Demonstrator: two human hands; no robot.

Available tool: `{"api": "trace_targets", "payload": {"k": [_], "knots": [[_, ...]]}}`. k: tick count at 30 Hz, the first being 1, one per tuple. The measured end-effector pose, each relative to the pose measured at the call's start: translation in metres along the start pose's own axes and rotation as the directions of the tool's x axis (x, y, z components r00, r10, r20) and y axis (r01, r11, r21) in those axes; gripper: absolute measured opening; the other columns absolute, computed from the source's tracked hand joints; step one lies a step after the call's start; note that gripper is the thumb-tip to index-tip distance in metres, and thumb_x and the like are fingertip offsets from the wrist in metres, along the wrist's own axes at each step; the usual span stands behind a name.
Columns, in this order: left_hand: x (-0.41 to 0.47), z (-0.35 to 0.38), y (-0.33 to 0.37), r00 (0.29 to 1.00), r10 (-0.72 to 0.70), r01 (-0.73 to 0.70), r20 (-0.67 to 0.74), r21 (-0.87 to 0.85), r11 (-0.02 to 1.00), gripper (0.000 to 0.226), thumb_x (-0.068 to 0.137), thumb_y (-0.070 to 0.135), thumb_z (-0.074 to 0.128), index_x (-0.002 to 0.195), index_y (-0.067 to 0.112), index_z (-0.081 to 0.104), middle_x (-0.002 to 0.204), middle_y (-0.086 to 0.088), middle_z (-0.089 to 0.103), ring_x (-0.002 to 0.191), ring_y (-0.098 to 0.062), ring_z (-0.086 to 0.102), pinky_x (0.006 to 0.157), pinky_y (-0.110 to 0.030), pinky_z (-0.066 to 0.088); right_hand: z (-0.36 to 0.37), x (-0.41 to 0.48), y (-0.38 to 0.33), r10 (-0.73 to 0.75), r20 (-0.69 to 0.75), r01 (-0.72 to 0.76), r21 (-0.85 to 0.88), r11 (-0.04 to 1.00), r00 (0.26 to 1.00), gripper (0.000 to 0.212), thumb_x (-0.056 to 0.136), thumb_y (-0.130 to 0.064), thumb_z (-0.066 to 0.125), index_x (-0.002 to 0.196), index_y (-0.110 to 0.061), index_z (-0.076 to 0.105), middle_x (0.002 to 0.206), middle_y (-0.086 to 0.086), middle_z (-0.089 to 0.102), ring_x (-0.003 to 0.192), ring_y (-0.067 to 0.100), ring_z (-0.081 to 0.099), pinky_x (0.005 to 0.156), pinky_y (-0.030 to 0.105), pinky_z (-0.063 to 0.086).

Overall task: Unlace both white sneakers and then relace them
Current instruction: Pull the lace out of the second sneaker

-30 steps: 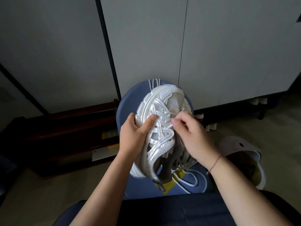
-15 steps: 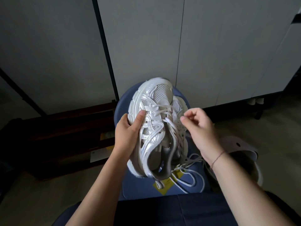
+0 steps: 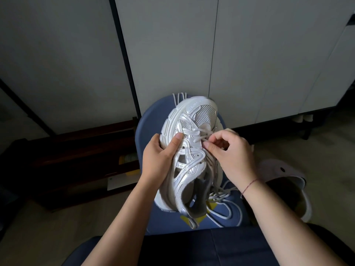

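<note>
A white and silver sneaker (image 3: pixel 189 150) is held toe-up over a blue stool (image 3: pixel 146 131), its opening facing me. My left hand (image 3: pixel 160 160) grips its left side, thumb across the upper. My right hand (image 3: pixel 230 152) pinches a white lace (image 3: pixel 203 138) at the crossings on the tongue. Loose lace loops (image 3: pixel 224 206) trail from the sneaker onto the stool seat. More lace ends (image 3: pixel 179 97) poke up behind the toe. A second sneaker is not clearly visible.
Grey cabinet doors (image 3: pixel 172 54) stand right behind the stool. A dark low wooden shelf (image 3: pixel 76 154) runs along the left. A pale clog-type shoe (image 3: pixel 284 181) lies on the floor at right. My dark-trousered lap (image 3: pixel 201 248) fills the bottom edge.
The sneaker has dropped a little and tilted. My right hand moved back in from the right onto the lace crossings. My left hand keeps its hold.
</note>
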State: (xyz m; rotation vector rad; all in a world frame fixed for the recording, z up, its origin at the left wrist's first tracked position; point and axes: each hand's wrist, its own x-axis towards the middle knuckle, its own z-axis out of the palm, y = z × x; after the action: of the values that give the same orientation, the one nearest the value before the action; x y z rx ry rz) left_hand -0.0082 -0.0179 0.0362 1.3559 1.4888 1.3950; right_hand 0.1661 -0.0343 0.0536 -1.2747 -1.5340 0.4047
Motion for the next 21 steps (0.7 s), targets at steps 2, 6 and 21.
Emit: {"api": "trace_targets", "payload": {"k": [2,6,21], "knots": [[0.002,-0.002,-0.001,1.000,0.004,-0.004,-0.005,-0.001,1.000,0.040,0.077,0.054,0.070,0.090,0.017,0.063,0.083,0.006,0.073,0.072,-0.004,0.069,0.063,-0.020,0.051,-0.002,0.001,0.003,0.047,0.088,-0.055,0.084,0.995,0.995,0.013,0.083,-0.019,0.069,0.073,-0.017,0.063,0.074,-0.006,0.060,0.067,-0.002,0.053,0.064,0.005,0.038],[0.003,-0.006,-0.001,1.000,0.022,-0.022,-0.010,0.016,1.000,0.039,0.079,0.051,0.069,0.092,0.016,0.063,0.084,0.007,0.072,0.070,0.001,0.067,0.058,-0.010,0.047,-0.006,0.002,0.001,0.167,0.232,-0.249,0.390,0.887,0.958,0.014,0.090,-0.018,0.059,0.078,-0.016,0.063,0.070,-0.012,0.062,0.069,-0.002,0.055,0.070,0.010,0.043],[0.005,-0.004,-0.006,0.998,-0.035,0.035,-0.054,-0.002,0.999,0.039,0.081,0.055,0.067,0.089,0.017,0.062,0.085,0.006,0.072,0.075,-0.005,0.067,0.068,-0.021,0.050,-0.010,0.001,0.006,0.294,0.242,-0.374,0.435,0.819,0.925,0.023,0.076,-0.012,0.072,0.096,-0.020,0.061,0.093,0.000,0.062,0.084,0.006,0.058,0.080,0.019,0.048]]}}
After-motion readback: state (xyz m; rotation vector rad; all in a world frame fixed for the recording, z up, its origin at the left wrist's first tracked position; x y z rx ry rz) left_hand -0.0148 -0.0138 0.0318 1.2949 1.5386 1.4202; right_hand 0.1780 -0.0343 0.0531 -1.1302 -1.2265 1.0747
